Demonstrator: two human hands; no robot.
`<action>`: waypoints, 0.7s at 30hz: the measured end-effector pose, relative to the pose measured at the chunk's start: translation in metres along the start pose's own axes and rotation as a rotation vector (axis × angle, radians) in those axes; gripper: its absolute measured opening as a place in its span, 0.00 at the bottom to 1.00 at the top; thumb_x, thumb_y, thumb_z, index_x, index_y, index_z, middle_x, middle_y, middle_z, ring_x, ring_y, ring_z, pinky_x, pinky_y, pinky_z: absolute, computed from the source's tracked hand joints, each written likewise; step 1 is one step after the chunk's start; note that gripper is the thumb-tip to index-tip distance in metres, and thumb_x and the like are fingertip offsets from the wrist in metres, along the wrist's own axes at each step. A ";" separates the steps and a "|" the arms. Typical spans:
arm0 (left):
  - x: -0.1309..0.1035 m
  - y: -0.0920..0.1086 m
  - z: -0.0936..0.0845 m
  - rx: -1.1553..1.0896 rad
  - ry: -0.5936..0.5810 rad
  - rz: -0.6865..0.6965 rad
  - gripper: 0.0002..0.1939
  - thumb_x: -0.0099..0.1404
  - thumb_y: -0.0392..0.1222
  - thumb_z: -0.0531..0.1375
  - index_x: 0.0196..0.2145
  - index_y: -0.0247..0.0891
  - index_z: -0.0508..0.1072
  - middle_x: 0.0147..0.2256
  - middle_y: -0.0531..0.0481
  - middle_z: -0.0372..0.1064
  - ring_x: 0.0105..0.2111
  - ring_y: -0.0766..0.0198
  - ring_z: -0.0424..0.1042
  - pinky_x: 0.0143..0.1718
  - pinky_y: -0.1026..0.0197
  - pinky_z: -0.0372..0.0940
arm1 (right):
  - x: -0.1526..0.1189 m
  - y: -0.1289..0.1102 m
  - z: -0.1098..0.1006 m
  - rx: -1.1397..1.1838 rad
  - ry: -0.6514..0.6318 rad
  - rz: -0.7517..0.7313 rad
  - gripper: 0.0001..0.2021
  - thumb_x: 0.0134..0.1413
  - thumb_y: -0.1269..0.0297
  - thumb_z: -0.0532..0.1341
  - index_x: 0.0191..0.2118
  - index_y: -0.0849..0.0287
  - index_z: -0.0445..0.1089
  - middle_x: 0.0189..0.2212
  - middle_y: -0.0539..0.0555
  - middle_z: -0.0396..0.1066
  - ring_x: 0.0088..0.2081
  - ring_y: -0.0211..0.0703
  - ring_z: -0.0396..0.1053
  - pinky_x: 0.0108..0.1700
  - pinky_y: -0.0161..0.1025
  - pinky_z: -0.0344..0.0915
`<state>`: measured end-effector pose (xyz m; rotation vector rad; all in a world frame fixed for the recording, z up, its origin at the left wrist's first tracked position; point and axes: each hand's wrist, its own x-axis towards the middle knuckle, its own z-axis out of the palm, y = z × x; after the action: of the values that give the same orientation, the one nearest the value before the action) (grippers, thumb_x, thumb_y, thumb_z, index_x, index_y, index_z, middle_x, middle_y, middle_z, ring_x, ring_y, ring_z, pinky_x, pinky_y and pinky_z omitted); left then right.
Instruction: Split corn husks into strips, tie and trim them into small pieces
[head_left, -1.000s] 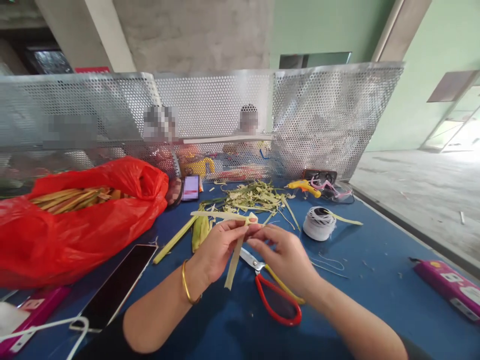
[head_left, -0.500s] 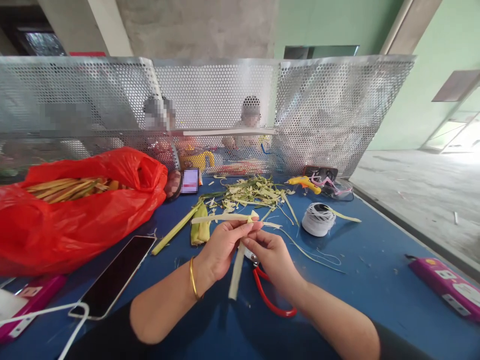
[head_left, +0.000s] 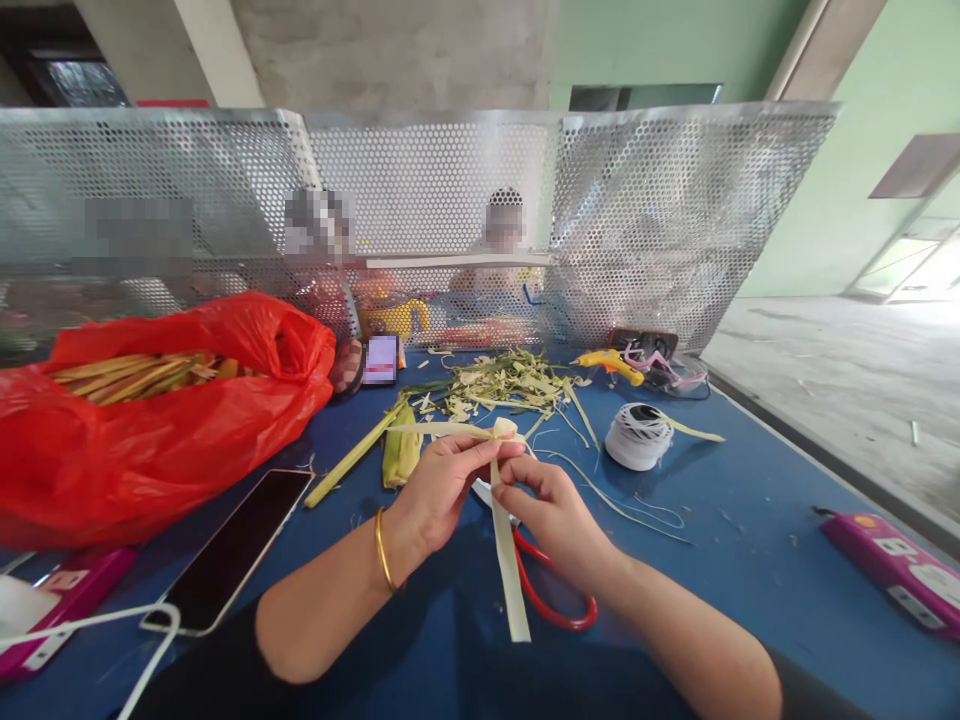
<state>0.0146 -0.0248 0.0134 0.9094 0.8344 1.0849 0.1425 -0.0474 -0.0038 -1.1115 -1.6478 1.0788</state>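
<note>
Between my two hands is a pale green leaf strip (head_left: 511, 575), folded into a small knot-like shape at my fingertips. One end points left past my left hand and another hangs down toward me. My left hand (head_left: 448, 488) pinches the folded part between thumb and fingers. My right hand (head_left: 544, 505) is closed on the hanging length just below the fold. Under my hands lie red-handled scissors (head_left: 559, 622), their blades partly hidden. A green husk piece (head_left: 401, 452) and a long green stalk (head_left: 349, 465) rest left of the fold.
Leaf scraps (head_left: 510, 383) are heaped behind my hands. A white string spool (head_left: 639, 440), yellow glue gun (head_left: 611, 365) and purple power strip (head_left: 889, 570) lie right. On the left are a red bag (head_left: 277, 400) of dry strips and a phone (head_left: 232, 550). A perforated metal screen (head_left: 442, 180) stands behind.
The hanging end of the leaf strip has swung right and extends lower, nearer to me. My right hand has shifted slightly along it, while my left hand keeps its pinch.
</note>
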 end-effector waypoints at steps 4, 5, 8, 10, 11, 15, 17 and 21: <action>0.001 0.001 -0.002 -0.010 0.034 -0.010 0.07 0.49 0.40 0.67 0.26 0.35 0.80 0.32 0.45 0.78 0.37 0.59 0.74 0.44 0.60 0.64 | 0.000 -0.002 -0.004 -0.073 -0.031 -0.002 0.12 0.51 0.61 0.55 0.20 0.58 0.59 0.20 0.47 0.57 0.25 0.36 0.54 0.29 0.35 0.52; 0.002 0.002 -0.003 -0.016 0.044 -0.013 0.07 0.49 0.40 0.67 0.27 0.35 0.80 0.31 0.45 0.78 0.36 0.60 0.74 0.43 0.60 0.65 | 0.001 -0.003 -0.007 -0.106 -0.013 0.004 0.13 0.53 0.59 0.54 0.21 0.58 0.60 0.19 0.47 0.58 0.24 0.36 0.55 0.28 0.35 0.52; 0.002 0.006 -0.005 -0.047 0.062 -0.059 0.07 0.54 0.39 0.65 0.31 0.34 0.79 0.30 0.45 0.78 0.33 0.62 0.75 0.40 0.62 0.66 | 0.005 -0.006 -0.020 -0.275 0.195 -0.063 0.14 0.56 0.55 0.54 0.24 0.57 0.64 0.22 0.49 0.64 0.25 0.38 0.59 0.29 0.36 0.54; 0.002 0.009 -0.006 -0.075 0.067 -0.117 0.08 0.58 0.38 0.61 0.33 0.33 0.79 0.30 0.44 0.78 0.30 0.63 0.75 0.36 0.63 0.67 | 0.010 -0.006 -0.028 -0.360 0.291 -0.125 0.10 0.54 0.57 0.58 0.27 0.57 0.67 0.27 0.52 0.68 0.30 0.40 0.63 0.32 0.37 0.57; 0.002 0.010 -0.007 -0.092 0.074 -0.144 0.09 0.60 0.38 0.58 0.33 0.33 0.79 0.29 0.44 0.77 0.29 0.64 0.75 0.34 0.64 0.68 | 0.013 -0.005 -0.030 -0.355 0.270 -0.126 0.09 0.53 0.57 0.59 0.29 0.57 0.68 0.29 0.52 0.69 0.32 0.41 0.65 0.34 0.37 0.58; 0.003 0.014 -0.007 -0.143 0.101 -0.194 0.13 0.62 0.34 0.53 0.32 0.31 0.78 0.25 0.46 0.76 0.22 0.66 0.73 0.27 0.64 0.68 | 0.018 0.001 -0.029 -0.172 0.050 -0.032 0.10 0.52 0.56 0.59 0.32 0.58 0.68 0.30 0.52 0.72 0.34 0.42 0.67 0.38 0.39 0.61; 0.003 0.014 -0.007 -0.149 0.105 -0.188 0.13 0.62 0.32 0.53 0.31 0.31 0.78 0.24 0.46 0.75 0.20 0.67 0.72 0.26 0.64 0.67 | 0.018 0.003 -0.026 -0.093 0.015 -0.021 0.11 0.50 0.56 0.60 0.34 0.58 0.67 0.32 0.52 0.72 0.35 0.42 0.67 0.40 0.40 0.62; 0.003 0.014 -0.007 -0.148 0.130 -0.202 0.12 0.62 0.32 0.53 0.31 0.30 0.78 0.22 0.47 0.74 0.19 0.68 0.70 0.23 0.66 0.65 | 0.019 0.005 -0.024 -0.068 -0.037 -0.049 0.10 0.49 0.57 0.61 0.35 0.58 0.67 0.32 0.52 0.71 0.36 0.41 0.67 0.41 0.40 0.63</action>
<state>0.0044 -0.0177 0.0231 0.6214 0.9196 1.0220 0.1618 -0.0239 0.0015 -1.0946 -1.7431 1.0248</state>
